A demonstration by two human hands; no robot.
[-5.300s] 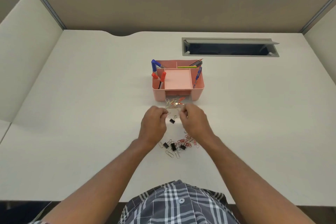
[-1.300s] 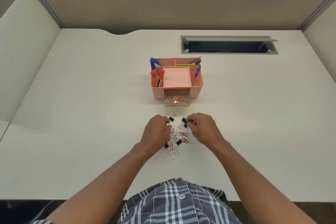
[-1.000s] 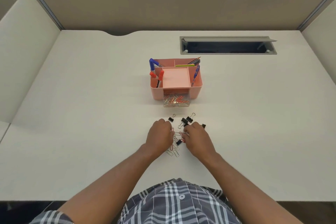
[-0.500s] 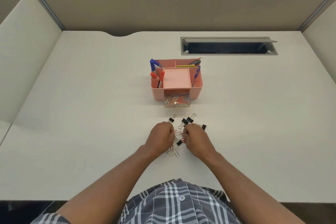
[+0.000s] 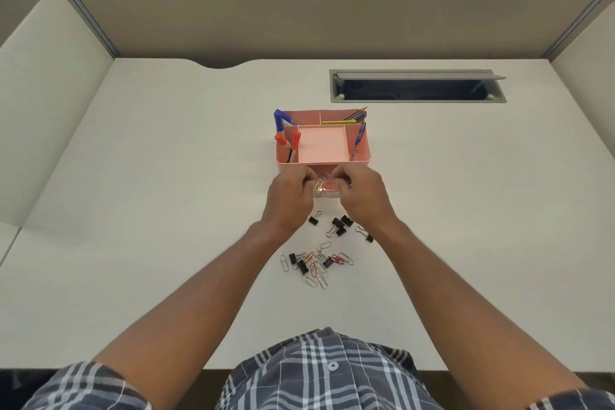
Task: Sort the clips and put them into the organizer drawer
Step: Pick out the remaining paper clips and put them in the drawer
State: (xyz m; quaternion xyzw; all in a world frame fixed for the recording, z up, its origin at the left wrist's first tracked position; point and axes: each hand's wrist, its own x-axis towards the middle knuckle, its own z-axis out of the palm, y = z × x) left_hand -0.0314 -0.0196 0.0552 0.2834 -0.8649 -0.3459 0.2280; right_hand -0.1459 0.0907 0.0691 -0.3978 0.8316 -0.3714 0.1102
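**Dropping paper clips over the open drawer**

Watching the head view, we see our left hand (image 5: 290,195) and right hand (image 5: 361,194), fingers curled, meeting at frame centre above the clear drawer (image 5: 326,189) of the pink organizer (image 5: 361,154); whether they pinch clips we cannot tell. Releasing off-centre could scatter clips onto the table (image 5: 166,193). Binder clips (image 5: 339,226) and mixed paper clips (image 5: 316,265) wait below.

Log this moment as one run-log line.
stage: dropping clips | both hands over clear drawer, fingers curled | drawer holds paper clips | binder clips and mixed pile remain on desk
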